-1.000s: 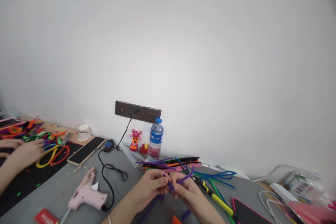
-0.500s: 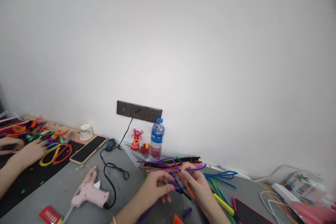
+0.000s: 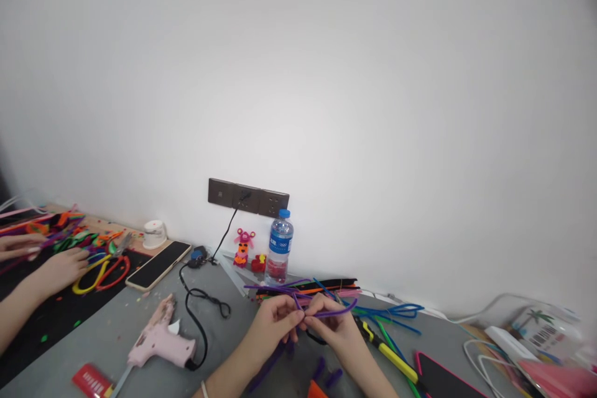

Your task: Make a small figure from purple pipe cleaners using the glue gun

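Two hands meet nearly tip to tip above the bench [image 3: 219, 336], low in my head view. Left hand [image 3: 269, 326]: fingers pinched on a purple strand [image 3: 297, 302] that rises from the grip and leans left. Right hand [image 3: 341, 333]: fingers pinched on a purple stem [image 3: 339, 312]. Relation noted: the stem's inner end sits right where the fingertips meet, so I count neither hand as clearly nearer. Its long axis runs crosswise from there, out past the right fingers, free end curving up. Whether strand and stem are joined at the pinch, I cannot tell. Yellow-handled tool [image 3: 394, 358] lies just right of the right hand; glue gun [image 3: 161, 342] well left.
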`<state>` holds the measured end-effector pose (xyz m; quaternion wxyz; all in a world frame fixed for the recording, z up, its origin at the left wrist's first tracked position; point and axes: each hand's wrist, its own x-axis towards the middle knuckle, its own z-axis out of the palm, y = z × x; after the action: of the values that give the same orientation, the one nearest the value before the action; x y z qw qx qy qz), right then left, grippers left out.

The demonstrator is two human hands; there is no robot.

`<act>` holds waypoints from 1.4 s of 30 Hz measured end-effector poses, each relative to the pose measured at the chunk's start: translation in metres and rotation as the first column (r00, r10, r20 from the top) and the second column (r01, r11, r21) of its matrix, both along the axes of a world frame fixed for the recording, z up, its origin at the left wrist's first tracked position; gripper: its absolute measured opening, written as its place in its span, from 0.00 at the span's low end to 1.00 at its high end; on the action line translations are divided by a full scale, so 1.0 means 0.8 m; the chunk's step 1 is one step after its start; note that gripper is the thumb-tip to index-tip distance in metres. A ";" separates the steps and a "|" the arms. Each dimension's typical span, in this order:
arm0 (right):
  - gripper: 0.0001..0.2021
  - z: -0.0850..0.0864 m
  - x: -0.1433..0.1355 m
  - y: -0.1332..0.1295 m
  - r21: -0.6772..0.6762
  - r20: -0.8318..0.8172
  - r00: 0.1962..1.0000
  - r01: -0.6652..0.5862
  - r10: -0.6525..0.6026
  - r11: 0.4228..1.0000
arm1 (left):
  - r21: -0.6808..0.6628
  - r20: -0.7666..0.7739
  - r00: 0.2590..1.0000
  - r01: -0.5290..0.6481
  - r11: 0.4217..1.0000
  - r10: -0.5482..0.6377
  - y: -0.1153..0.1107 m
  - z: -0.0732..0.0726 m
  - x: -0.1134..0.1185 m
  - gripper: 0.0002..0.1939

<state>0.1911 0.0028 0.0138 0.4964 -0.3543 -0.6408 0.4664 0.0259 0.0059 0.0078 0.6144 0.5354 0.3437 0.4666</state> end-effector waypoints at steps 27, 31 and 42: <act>0.15 0.013 0.006 -0.015 -0.322 -0.119 0.942 -0.334 0.313 0.886 | -0.137 -0.127 0.919 0.357 0.924 -0.374 -0.016 0.014 -0.018 0.12; 0.16 0.005 0.009 -0.004 -0.230 -0.138 0.984 -0.138 0.108 0.963 | 0.000 -0.092 0.991 0.096 0.995 -0.096 -0.005 0.004 -0.008 0.16; 0.17 0.009 -0.004 -0.005 -0.171 -0.179 0.983 -0.061 0.030 0.983 | 0.017 -0.012 0.997 -0.079 0.997 0.079 -0.003 -0.005 0.000 0.20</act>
<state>0.1879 -0.0014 0.0214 0.5070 -0.3394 -0.5588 0.5618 0.0263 0.0031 0.0038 0.5888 0.5294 0.3647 0.4900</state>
